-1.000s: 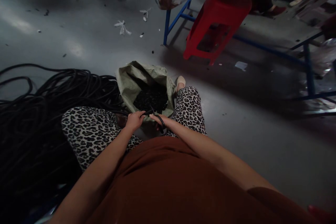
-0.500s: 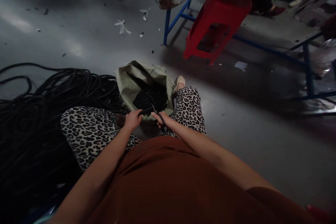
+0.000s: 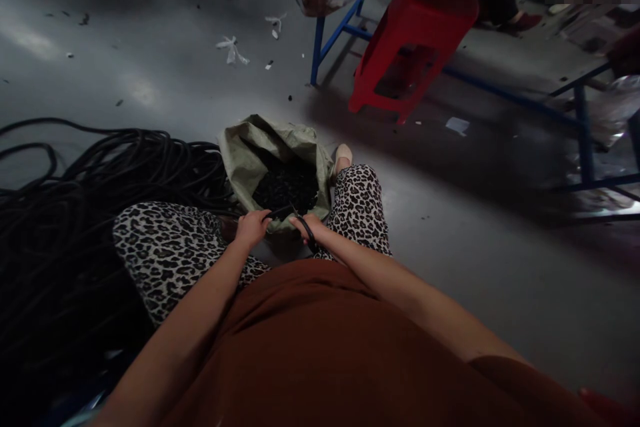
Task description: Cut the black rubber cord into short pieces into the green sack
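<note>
A pale green woven sack (image 3: 239, 153) stands open between my knees, with many small black pieces (image 3: 285, 188) inside. Over its near rim, my left hand (image 3: 253, 228) is closed on a black rubber strip (image 3: 275, 212), whose end points toward the right. Black-handled scissors (image 3: 307, 232) are gripped in my right hand (image 3: 314, 227). Their blades reach up and left over the sack's opening, close to the strip's end. Whether the blades touch the strip is too dark to tell.
Long black rubber tubing (image 3: 150, 160) lies in a tangled heap on the floor to the left. A red stool (image 3: 425, 20) and a blue metal frame (image 3: 316, 53) stand ahead. Scraps of white plastic (image 3: 231, 51) litter the floor, and another person's shoe (image 3: 525, 21) shows at upper right.
The scissor blades have turned slightly and look closer together than before. My left hand stays nearly in place with the black strip.
</note>
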{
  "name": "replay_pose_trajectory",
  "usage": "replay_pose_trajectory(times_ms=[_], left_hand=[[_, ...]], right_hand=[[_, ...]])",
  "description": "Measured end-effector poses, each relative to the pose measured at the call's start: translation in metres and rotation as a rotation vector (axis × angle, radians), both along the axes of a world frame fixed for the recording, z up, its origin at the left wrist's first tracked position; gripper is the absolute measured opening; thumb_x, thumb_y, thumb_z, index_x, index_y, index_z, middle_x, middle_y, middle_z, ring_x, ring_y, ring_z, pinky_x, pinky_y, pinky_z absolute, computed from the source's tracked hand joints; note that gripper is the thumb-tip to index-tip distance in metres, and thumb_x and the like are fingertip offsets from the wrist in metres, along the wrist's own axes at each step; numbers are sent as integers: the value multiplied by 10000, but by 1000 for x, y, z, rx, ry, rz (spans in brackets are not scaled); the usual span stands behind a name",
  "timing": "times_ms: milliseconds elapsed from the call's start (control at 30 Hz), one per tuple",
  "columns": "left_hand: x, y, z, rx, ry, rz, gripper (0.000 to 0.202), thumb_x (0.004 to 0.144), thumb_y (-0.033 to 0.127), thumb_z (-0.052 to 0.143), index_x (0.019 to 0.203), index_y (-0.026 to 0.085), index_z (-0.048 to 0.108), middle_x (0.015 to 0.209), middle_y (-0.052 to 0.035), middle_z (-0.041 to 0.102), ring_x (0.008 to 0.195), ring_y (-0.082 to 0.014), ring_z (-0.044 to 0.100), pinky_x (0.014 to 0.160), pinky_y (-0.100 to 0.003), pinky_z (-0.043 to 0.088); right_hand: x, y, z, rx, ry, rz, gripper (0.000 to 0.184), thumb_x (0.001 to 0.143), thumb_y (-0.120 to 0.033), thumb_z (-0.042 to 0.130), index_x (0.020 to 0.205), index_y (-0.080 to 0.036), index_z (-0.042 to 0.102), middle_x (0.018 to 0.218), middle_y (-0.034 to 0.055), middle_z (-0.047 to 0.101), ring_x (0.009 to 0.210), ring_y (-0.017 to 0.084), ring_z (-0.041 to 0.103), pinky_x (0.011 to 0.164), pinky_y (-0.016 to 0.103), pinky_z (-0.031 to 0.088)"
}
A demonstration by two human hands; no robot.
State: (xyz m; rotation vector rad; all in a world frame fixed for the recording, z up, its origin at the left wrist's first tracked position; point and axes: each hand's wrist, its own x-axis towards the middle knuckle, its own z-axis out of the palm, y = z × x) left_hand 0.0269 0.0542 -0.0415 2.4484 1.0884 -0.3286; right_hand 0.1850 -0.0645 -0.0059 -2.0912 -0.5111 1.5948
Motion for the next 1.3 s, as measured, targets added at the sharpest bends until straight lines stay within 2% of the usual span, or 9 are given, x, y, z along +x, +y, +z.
replay_pose_trajectory(times_ms=[333, 500, 600, 767, 1033, 1300], left_hand=[[0, 0, 1, -9, 19, 0, 352, 879, 305, 476, 1193, 257, 627, 1178, -62, 667, 1122, -248, 574, 891, -351, 444], [-1, 0, 2, -1, 18, 12, 350, 881, 314, 478, 1198, 267, 620, 1188, -53, 663, 1114, -236, 578, 888, -337, 444], [-2, 0, 1, 17, 4, 17, 354, 888, 313, 471, 1207, 257, 612, 1196, -50, 660, 1114, -223, 579, 904, -324, 440], [-3, 0, 0, 24, -11, 49, 365, 893, 321, 469, 1227, 253, 598, 1200, -45, 660, 1112, -215, 586, 928, -314, 439], [-2, -1, 6, -3, -40, 79, 364, 886, 284, 479, 1219, 219, 610, 1213, -55, 653, 1132, -210, 577, 939, -303, 439], [-1, -5, 11, 19, -25, 49, 361, 886, 283, 495, 1219, 203, 608, 1194, -67, 660, 1130, -209, 576, 958, -300, 423]], right_hand=[[1, -1, -3, -19, -20, 27, 315, 894, -407, 552, 836, -113, 649, 527, 6, 535, 351, 116, 491, 342, 204, 417], [4, 0, -8, -55, -17, -39, 387, 885, -481, 561, 842, -103, 632, 476, -10, 507, 350, 112, 500, 345, 185, 413], [5, 0, -11, -71, 33, -70, 476, 884, -571, 515, 916, -107, 617, 462, -16, 508, 329, 112, 499, 328, 179, 403], [3, -3, -10, -39, 165, 11, 623, 865, -692, 418, 1102, -139, 583, 458, -14, 533, 330, 127, 530, 321, 171, 400], [2, -4, -13, -28, 197, 66, 681, 858, -700, 419, 1203, -131, 563, 487, 2, 557, 345, 142, 538, 344, 199, 425], [1, -2, 1, -57, 198, 68, 691, 862, -676, 443, 1240, -109, 554, 484, 5, 549, 348, 140, 528, 365, 212, 444]])
